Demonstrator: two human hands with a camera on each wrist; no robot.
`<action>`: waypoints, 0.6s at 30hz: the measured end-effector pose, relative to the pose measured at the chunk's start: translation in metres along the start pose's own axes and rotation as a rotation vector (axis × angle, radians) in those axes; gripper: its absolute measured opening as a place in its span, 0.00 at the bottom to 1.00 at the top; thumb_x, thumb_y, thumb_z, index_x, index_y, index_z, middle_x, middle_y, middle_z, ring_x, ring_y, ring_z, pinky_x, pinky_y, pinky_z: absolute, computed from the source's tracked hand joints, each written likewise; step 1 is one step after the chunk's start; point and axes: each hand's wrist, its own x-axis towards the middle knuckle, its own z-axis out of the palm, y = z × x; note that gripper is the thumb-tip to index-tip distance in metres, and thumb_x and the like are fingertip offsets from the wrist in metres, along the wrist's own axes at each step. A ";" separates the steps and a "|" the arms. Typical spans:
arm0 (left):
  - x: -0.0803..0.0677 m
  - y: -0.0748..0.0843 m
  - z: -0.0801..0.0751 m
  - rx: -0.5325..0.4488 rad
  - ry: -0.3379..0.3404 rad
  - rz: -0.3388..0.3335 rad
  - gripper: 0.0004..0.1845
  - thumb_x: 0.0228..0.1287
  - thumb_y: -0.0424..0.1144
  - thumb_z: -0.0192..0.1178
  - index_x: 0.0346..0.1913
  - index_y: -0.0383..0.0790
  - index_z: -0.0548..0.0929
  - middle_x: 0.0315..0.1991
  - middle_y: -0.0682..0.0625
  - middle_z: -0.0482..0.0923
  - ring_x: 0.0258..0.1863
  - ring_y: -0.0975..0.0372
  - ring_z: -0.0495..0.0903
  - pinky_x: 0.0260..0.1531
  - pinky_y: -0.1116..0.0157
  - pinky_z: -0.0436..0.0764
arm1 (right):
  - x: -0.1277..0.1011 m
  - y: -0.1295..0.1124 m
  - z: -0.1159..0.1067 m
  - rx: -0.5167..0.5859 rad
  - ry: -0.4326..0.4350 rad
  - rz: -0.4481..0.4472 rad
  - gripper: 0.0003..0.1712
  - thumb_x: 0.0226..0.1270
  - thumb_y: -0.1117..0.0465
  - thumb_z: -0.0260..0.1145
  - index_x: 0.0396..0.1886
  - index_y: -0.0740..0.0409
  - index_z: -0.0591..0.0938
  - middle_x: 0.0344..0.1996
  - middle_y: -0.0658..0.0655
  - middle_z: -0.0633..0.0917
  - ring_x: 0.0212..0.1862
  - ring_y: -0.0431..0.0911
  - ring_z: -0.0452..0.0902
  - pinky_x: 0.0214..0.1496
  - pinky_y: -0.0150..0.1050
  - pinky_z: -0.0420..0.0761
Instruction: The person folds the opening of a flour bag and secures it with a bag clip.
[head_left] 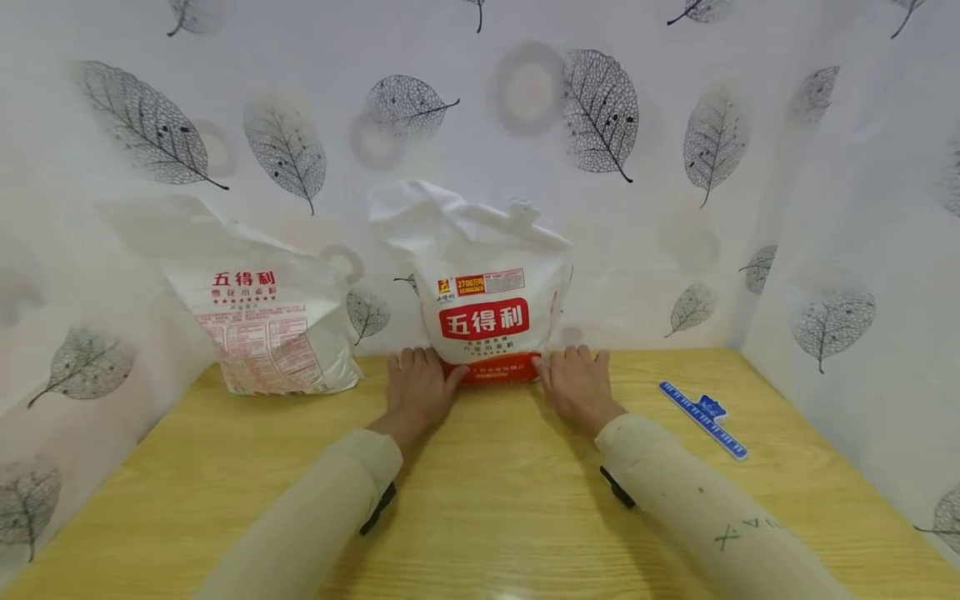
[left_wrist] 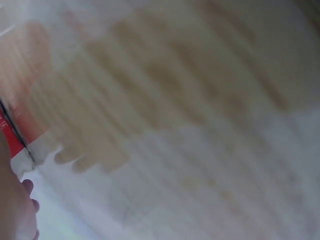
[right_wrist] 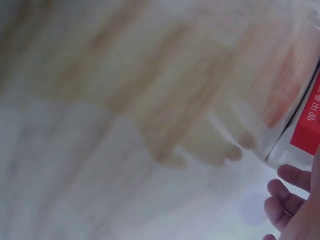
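A white plastic flour bag with a red label band (head_left: 486,312) is shown standing upright at the rear of the pale yellow wooden tabletop (head_left: 487,500), against the leaf-patterned white backdrop (head_left: 600,112). The bag is flanked at its base by both hands. The left hand (head_left: 417,387) is laid palm-down on the tabletop at the bag's lower left corner, with the fingers extended toward the backdrop and the thumb side in contact with the red bottom strip. The right hand (head_left: 577,383) is placed in mirror fashion at the lower right corner, fingers likewise straight and flat, its inner edge touching the bag. Nothing is gripped by either hand; the bag is merely bracketed between them. Both forearms are covered by cream sleeves (head_left: 697,508).

A second white bag printed with red text (head_left: 273,329) is seen leaning at the rear left of the tabletop, well apart from the left hand. A flat blue plastic clip (head_left: 705,417) lies on the tabletop to the right, near the right hand but not touching it.

In the left wrist view, which is strongly blurred, only the red-and-white edge of the bag (left_wrist: 17,150) and fingertips (left_wrist: 29,187) at the lower left can be made out. In the right wrist view, equally blurred, the bag's red label (right_wrist: 307,130) and fingertips (right_wrist: 292,175) are visible at the right margin.
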 end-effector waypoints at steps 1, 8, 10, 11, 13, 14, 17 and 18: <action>-0.001 0.000 -0.001 -0.002 -0.001 -0.003 0.39 0.72 0.71 0.36 0.45 0.32 0.74 0.39 0.39 0.75 0.46 0.47 0.71 0.52 0.48 0.65 | -0.001 -0.001 -0.001 0.008 -0.006 0.001 0.33 0.80 0.38 0.38 0.38 0.59 0.78 0.35 0.60 0.78 0.46 0.58 0.72 0.51 0.58 0.64; -0.008 -0.002 -0.007 -0.036 -0.013 -0.014 0.38 0.73 0.70 0.35 0.42 0.34 0.74 0.40 0.39 0.75 0.45 0.47 0.72 0.49 0.48 0.68 | -0.007 -0.005 -0.006 0.105 -0.081 0.038 0.36 0.80 0.37 0.35 0.42 0.59 0.80 0.43 0.62 0.82 0.52 0.59 0.74 0.53 0.60 0.63; -0.010 -0.004 -0.008 -0.051 0.008 -0.012 0.38 0.73 0.70 0.36 0.42 0.34 0.74 0.41 0.38 0.76 0.46 0.46 0.72 0.49 0.47 0.68 | -0.007 -0.006 -0.007 0.130 -0.080 0.039 0.36 0.80 0.36 0.36 0.43 0.59 0.80 0.44 0.62 0.82 0.52 0.59 0.74 0.53 0.60 0.63; -0.012 -0.005 -0.009 -0.059 0.014 -0.011 0.38 0.73 0.69 0.36 0.42 0.33 0.74 0.41 0.38 0.76 0.46 0.46 0.72 0.50 0.47 0.68 | -0.008 -0.007 -0.007 0.139 -0.080 0.041 0.36 0.80 0.36 0.36 0.42 0.59 0.80 0.44 0.62 0.82 0.52 0.59 0.74 0.53 0.60 0.63; -0.014 -0.007 -0.010 -0.077 0.012 -0.008 0.38 0.73 0.69 0.37 0.44 0.32 0.74 0.44 0.37 0.76 0.49 0.45 0.72 0.53 0.45 0.67 | -0.009 -0.009 -0.008 0.155 -0.089 0.048 0.35 0.80 0.36 0.37 0.42 0.59 0.80 0.43 0.62 0.82 0.50 0.58 0.74 0.54 0.60 0.62; -0.016 -0.008 -0.010 -0.085 0.007 -0.007 0.39 0.73 0.69 0.37 0.45 0.31 0.75 0.46 0.36 0.77 0.51 0.45 0.72 0.55 0.44 0.66 | -0.010 -0.010 -0.008 0.161 -0.092 0.051 0.35 0.80 0.36 0.38 0.42 0.59 0.80 0.43 0.62 0.82 0.50 0.58 0.74 0.54 0.60 0.62; -0.019 -0.011 -0.013 -0.091 -0.016 -0.010 0.39 0.73 0.69 0.38 0.50 0.30 0.75 0.51 0.35 0.77 0.55 0.43 0.72 0.60 0.42 0.64 | -0.013 -0.014 -0.009 0.175 -0.099 0.052 0.35 0.80 0.36 0.38 0.43 0.58 0.80 0.42 0.62 0.81 0.49 0.58 0.74 0.56 0.61 0.62; -0.020 -0.012 -0.013 -0.090 -0.020 -0.010 0.40 0.73 0.69 0.38 0.51 0.30 0.75 0.52 0.34 0.77 0.57 0.43 0.72 0.61 0.42 0.64 | -0.014 -0.015 -0.010 0.181 -0.101 0.050 0.35 0.79 0.36 0.38 0.43 0.58 0.80 0.42 0.62 0.81 0.49 0.58 0.75 0.56 0.61 0.62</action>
